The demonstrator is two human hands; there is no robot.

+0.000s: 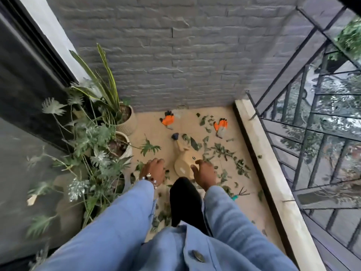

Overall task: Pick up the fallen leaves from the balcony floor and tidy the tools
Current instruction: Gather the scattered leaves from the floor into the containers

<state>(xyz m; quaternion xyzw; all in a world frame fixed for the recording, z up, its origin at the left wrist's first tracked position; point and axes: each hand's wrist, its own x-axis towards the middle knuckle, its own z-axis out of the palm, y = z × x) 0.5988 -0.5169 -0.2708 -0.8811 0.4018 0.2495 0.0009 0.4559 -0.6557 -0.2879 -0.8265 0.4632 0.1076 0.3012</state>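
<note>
Head camera looked down at a beige tiled balcony floor (218, 118) scattered with fallen green leaves (222, 149), thickest right of centre and again near the person's feet. Both arms in light blue denim sleeves (121, 218) reached forward and down. The left hand (153, 170), with a beaded bracelet at the wrist, hung above the floor with its fingers curled loosely downward; nothing could be seen in it. The right hand (204, 174) hovered just beside a beige plastic watering can (184, 162), fingers spread and relaxed, holding nothing; whether it touched the can was unclear.

A small dark-bristled brush (174, 136) lay just beyond the can's spout. Farther off, near the grey brick wall (166, 55), two orange-and-grey work gloves lay apart: one (168, 119) toward the left, the other (220, 126) toward the right. A small hand rake with a teal handle (241, 193) lay by the right sleeve, close to the pale stone kerb (259, 153) under the dark metal railing (312, 114). Potted green plants (109, 122) stood along the left, beside a dark glass door (23, 90).
</note>
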